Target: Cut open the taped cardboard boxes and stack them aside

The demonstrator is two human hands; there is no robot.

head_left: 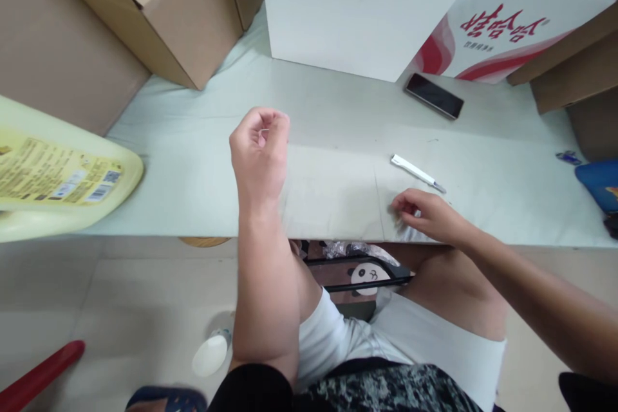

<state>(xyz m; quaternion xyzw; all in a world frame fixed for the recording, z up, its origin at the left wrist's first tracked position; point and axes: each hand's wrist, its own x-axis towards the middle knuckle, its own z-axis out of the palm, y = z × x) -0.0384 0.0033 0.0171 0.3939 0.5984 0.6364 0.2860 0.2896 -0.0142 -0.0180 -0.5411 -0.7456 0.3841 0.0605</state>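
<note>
My left hand (pixel 261 151) is raised over the pale green cloth, its fingers curled in and the thumb pressed against them. A tiny pale bit shows inside the curl, too small to name. My right hand (pixel 432 214) is low by the front edge of the cloth-covered surface. Its fingers bend inward toward the thumb, and whatever they hold, if anything, is hidden. Just beyond that hand lies a white pen-like tool (pixel 416 172) with a grey tip, apart from the fingers. Farther back, a dark-screened phone (pixel 434 96) lies beside the white boxes.
Cardboard boxes (pixel 193 19) and a white box (pixel 357 6) line the back, with a red-marked carton (pixel 506 26) at right. A large yellow jug (pixel 62 174) stands left. A blue item (pixel 599 183) is at the right edge. Below, a white cup (pixel 211 355) is on the floor.
</note>
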